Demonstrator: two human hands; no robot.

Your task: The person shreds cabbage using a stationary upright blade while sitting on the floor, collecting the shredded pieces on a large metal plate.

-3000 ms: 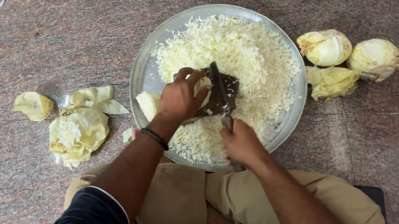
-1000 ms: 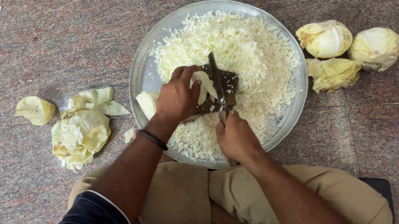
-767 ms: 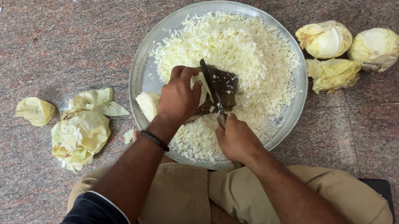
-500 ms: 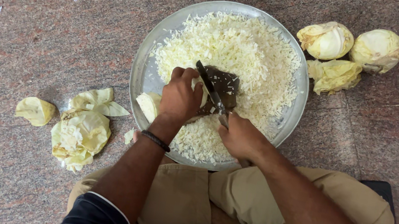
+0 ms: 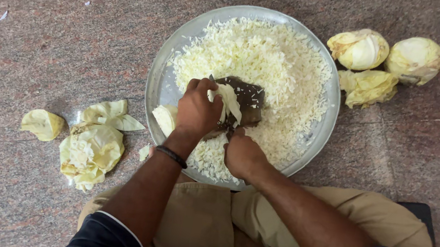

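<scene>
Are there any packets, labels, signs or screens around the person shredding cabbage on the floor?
None in view: only a round metal tray of shredded cabbage, cabbage heads and loose leaves on the stone floor.

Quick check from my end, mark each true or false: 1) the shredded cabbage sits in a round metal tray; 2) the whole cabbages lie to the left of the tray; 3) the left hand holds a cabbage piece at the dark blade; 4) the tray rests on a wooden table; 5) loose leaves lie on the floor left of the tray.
1) True: the shredded cabbage fills the round metal tray.
2) False: the whole cabbages lie on its right.
3) True: the left hand holds a cabbage piece at the dark blade.
4) False: it rests on the stone floor.
5) True: loose leaves lie there.
</scene>
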